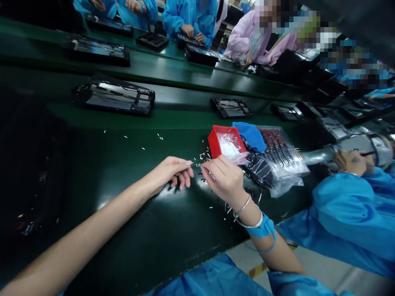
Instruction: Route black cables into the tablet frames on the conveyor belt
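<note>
My left hand [180, 172] is at mid-table, thumb and forefinger pinched together and the other fingers loosely curled. Close to its right, my right hand [224, 176] also pinches with its fingertips, wearing a bracelet and a blue wrist strap [265, 228]. Between the two pinches runs a thin, fine piece, too small to name. Small white slips [202, 156] lie scattered around the fingertips. Just beyond my right hand stands a red bin [214, 142] holding a clear bag of small white pieces. Dark small parts are partly hidden under my right hand.
Behind the red bin sits a blue bin [251, 135], beside a clear tray [277, 144] of dark strip parts and a plastic bag [286, 181]. Opened tablet-like devices [120, 96] lie along the green line [173, 105]. A co-worker's hand [354, 160] works at right; others sit opposite.
</note>
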`<action>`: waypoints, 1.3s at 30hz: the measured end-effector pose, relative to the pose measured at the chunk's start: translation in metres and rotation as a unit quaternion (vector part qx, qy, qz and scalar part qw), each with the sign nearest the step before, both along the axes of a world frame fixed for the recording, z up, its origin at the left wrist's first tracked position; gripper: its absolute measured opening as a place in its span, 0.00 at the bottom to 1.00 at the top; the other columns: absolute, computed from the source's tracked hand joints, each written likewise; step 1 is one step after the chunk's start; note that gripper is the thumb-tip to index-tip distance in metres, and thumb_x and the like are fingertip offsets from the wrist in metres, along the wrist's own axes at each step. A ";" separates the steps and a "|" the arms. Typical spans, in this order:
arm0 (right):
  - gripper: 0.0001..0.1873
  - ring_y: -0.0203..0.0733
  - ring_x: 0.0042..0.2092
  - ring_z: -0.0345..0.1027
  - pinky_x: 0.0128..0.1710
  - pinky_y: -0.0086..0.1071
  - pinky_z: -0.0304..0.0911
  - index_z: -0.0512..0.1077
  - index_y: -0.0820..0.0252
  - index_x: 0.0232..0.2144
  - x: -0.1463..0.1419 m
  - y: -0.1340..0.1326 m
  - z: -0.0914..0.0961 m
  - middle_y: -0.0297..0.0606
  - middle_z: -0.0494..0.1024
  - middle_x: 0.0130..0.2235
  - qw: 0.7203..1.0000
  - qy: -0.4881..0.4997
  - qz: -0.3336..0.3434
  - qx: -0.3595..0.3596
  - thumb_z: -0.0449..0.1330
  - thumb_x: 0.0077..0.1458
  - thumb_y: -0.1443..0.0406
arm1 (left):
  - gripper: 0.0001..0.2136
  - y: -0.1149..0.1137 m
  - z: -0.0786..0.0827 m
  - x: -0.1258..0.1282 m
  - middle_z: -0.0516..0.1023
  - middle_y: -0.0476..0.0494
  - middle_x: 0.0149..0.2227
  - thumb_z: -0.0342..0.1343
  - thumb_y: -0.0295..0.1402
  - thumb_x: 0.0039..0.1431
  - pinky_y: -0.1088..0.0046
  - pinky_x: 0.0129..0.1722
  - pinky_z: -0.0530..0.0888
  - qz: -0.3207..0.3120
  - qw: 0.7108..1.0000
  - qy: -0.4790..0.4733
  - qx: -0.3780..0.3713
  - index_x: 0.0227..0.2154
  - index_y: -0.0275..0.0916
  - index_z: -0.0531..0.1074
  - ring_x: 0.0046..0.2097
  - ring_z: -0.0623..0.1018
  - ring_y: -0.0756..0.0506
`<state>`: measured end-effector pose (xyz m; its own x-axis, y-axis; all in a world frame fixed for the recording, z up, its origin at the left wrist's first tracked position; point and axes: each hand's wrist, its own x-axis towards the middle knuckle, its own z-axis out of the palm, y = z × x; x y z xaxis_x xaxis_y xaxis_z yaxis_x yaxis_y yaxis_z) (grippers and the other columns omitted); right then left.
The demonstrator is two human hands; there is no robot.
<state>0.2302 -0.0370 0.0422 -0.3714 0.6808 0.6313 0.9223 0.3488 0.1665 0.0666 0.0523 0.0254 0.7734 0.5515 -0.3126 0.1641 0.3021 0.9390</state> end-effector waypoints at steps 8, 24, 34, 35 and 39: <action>0.04 0.39 0.34 0.70 0.33 0.32 0.68 0.73 0.65 0.34 -0.011 0.000 -0.002 0.40 0.80 0.32 0.992 0.129 0.010 0.008 0.59 0.56 0.74 | 0.13 -0.018 0.005 0.005 0.69 0.50 0.15 0.51 0.41 0.58 0.84 0.12 0.54 0.055 0.997 -0.058 0.009 0.25 0.36 0.64 0.14 0.65 0.55; 0.12 0.39 0.35 0.72 0.32 0.33 0.69 0.72 0.61 0.42 -0.023 -0.009 -0.006 0.40 0.80 0.37 0.941 0.329 -0.048 -0.060 0.62 0.53 0.71 | 0.08 -0.025 0.008 0.008 0.72 0.53 0.20 0.52 0.24 0.53 0.85 0.14 0.61 0.116 0.990 -0.061 0.048 0.37 0.36 0.65 0.19 0.69 0.55; 0.03 0.34 0.31 0.71 0.30 0.30 0.67 0.75 0.57 0.29 -0.017 -0.002 -0.009 0.32 0.77 0.30 0.803 0.586 -0.033 -0.106 0.63 0.50 0.70 | 0.05 -0.027 0.008 0.010 0.77 0.44 0.22 0.57 0.30 0.50 0.82 0.13 0.62 0.060 0.998 -0.018 -0.020 0.30 0.34 0.70 0.20 0.74 0.50; 0.03 0.35 0.32 0.71 0.31 0.30 0.67 0.75 0.57 0.29 -0.015 -0.003 -0.008 0.32 0.77 0.31 0.805 0.581 -0.033 -0.115 0.62 0.51 0.69 | 0.05 -0.026 0.007 0.010 0.77 0.44 0.22 0.57 0.31 0.50 0.82 0.13 0.62 0.059 0.998 -0.017 -0.024 0.28 0.34 0.70 0.19 0.74 0.50; 0.07 0.37 0.35 0.71 0.36 0.34 0.68 0.77 0.57 0.33 -0.011 -0.007 -0.004 0.36 0.79 0.32 0.887 0.454 -0.013 -0.076 0.58 0.58 0.68 | 0.07 -0.023 0.006 0.010 0.77 0.43 0.23 0.59 0.34 0.49 0.82 0.13 0.61 0.085 0.996 -0.014 -0.015 0.25 0.33 0.71 0.19 0.74 0.50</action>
<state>0.2195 -0.0445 0.0386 0.2607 0.7851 0.5618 0.6597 0.2799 -0.6974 0.0763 0.0290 0.0316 0.6780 0.6665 -0.3100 0.0818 0.3507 0.9329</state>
